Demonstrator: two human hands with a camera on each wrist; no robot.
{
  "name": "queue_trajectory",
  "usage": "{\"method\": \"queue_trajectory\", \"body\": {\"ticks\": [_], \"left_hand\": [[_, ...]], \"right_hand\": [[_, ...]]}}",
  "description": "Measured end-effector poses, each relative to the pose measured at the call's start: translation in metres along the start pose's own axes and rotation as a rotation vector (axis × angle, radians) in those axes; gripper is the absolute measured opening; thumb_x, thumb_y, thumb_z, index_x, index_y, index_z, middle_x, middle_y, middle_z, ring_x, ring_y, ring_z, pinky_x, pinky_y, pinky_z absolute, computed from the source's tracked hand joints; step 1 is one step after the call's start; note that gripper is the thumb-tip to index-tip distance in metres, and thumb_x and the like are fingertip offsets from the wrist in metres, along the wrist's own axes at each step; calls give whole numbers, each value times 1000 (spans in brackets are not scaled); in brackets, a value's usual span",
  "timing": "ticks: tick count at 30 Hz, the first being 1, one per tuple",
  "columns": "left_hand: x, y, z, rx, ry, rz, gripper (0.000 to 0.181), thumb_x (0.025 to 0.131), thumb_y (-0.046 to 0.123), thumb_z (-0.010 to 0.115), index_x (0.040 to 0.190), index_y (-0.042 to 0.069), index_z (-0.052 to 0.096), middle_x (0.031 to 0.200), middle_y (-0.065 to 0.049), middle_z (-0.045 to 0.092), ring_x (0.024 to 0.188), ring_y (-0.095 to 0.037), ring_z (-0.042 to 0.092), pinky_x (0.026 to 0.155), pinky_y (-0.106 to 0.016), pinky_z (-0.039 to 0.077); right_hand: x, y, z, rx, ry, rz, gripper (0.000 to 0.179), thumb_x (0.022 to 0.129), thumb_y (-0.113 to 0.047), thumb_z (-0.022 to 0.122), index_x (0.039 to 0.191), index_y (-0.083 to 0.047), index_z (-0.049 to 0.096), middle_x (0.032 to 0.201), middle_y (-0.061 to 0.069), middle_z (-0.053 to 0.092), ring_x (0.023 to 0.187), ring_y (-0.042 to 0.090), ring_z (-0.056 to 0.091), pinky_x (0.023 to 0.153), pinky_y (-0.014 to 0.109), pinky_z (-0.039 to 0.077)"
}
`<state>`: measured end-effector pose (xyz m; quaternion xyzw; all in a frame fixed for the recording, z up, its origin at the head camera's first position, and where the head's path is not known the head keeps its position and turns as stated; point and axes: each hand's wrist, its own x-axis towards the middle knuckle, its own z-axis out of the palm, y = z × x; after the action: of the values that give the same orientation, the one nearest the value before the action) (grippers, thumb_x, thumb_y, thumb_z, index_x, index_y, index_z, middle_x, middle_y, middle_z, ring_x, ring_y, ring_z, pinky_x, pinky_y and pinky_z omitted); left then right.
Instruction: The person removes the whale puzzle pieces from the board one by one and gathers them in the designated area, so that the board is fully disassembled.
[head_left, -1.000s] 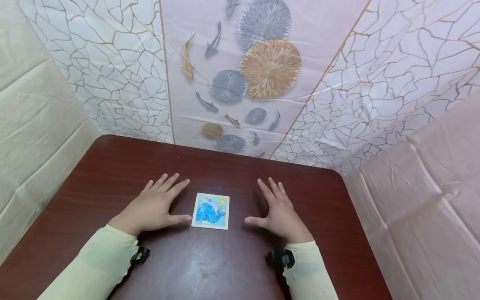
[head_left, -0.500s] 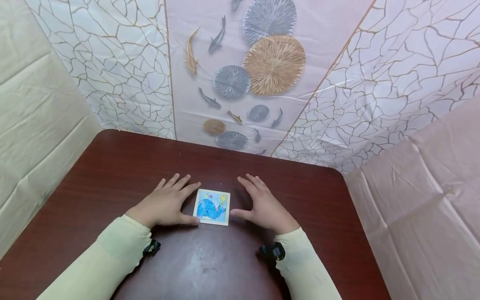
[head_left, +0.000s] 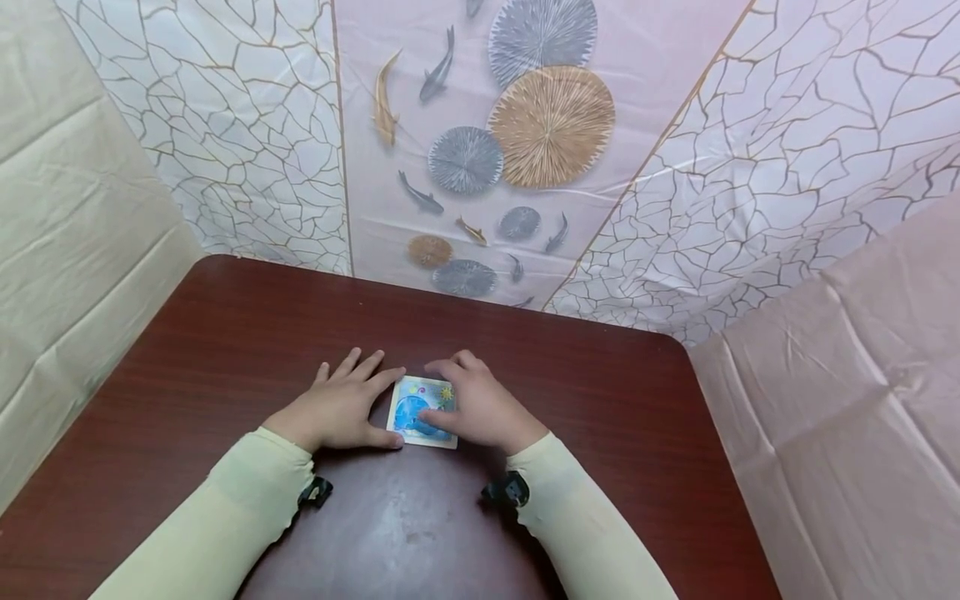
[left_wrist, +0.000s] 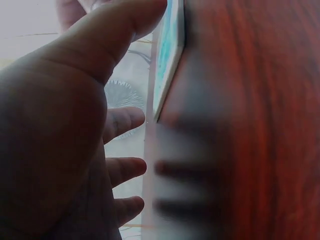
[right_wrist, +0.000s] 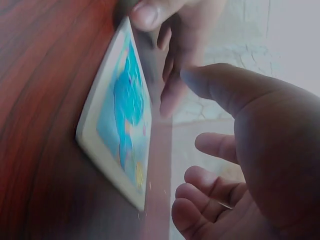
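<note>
A square picture board (head_left: 409, 410) with a cream border and a blue whale lies flat on the table. Beside its left edge my left hand (head_left: 339, 412) is spread, thumb and forefinger at the two left corners. In the left wrist view, the left thumb tip overlaps the board (left_wrist: 170, 55); whether it presses there I cannot tell. My right hand (head_left: 486, 407) is over the board's right part, thumb above the whale and fingers loosely bent. The right wrist view has a gap between this hand (right_wrist: 270, 150) and the board (right_wrist: 120, 110), with nothing gripped.
The dark red-brown table (head_left: 262, 333) has rounded far corners. A patterned cloth (head_left: 465, 217) hangs behind it, and pale cloth walls (head_left: 847, 400) stand at both sides. Dark wrist straps (head_left: 513, 490) sit over the cream sleeves (head_left: 585, 517).
My right hand has moved left, from well beside the board to over its right part, its fingers bending more. The left hand has shifted slightly right, up to the board's left edge.
</note>
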<state>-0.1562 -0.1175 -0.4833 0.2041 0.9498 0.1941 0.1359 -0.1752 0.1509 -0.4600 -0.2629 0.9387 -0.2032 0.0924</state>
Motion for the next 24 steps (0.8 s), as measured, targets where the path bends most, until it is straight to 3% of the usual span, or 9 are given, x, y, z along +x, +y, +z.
{"method": "queue_trajectory", "body": {"ticks": [9,14,24], "left_hand": [[4,-2,7,-3,0,-7,112,88,81,80,178,29,38,188,-21,20,173,-57,10,125,-93,11],[3,-2,10,-12,8,-13,111,88,81,80,177,28,39,188,-20,20,174,-56,9,125,-93,9],[2,-1,12,-42,4,-28,113,86,83,81,177,29,39,189,-18,19,174,-55,6,125,-92,6]], "right_hand": [[21,-11,11,-28,-47,-34,66,101,-51,83,158,-23,65,143,7,63,130,28,60,108,47,59],[27,-12,18,-60,-38,-28,57,100,-51,83,147,-20,72,139,7,66,127,30,60,107,46,58],[37,-16,26,-126,-45,36,47,99,-56,80,133,-24,77,135,4,68,121,26,60,104,48,54]]}}
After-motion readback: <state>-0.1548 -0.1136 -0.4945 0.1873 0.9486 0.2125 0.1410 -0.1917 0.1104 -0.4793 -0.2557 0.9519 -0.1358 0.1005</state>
